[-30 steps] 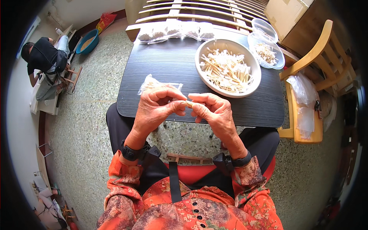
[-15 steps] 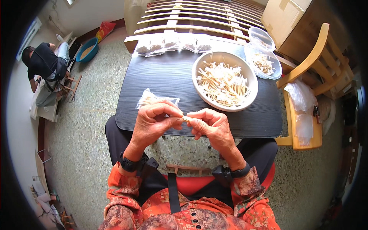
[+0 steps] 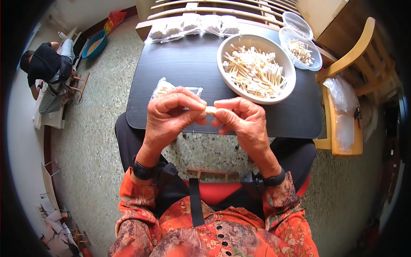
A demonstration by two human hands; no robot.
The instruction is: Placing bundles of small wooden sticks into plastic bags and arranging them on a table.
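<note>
My left hand point(image 3: 173, 111) and my right hand point(image 3: 245, 120) meet above the near edge of the dark table point(image 3: 171, 64). Between them, thumbs and fingertips pinch a short bundle of pale wooden sticks point(image 3: 210, 110), which look like cotton swabs. The fingers hide both ends of the bundle. Just beyond my left hand lies a clear plastic bag point(image 3: 162, 87) with white-tipped swabs in it, partly covered by that hand. A wide pale bowl point(image 3: 220, 61) heaped with loose cotton swabs point(image 3: 257, 70) stands beyond my right hand.
Several clear bags point(image 3: 192, 26) with dark contents line the table's far edge. Clear tubs point(image 3: 316, 64), one holding swabs, stand at the far right. A wooden chair point(image 3: 342, 147) carries plastic bags point(image 3: 342, 100). Another person point(image 3: 49, 64) sits at the left near a blue basin point(image 3: 95, 45).
My view has tilted slightly, so the table, bowl and tubs sit higher in the picture. Both hands keep their pinch on the bundle, my fingers having shifted slightly along it.
</note>
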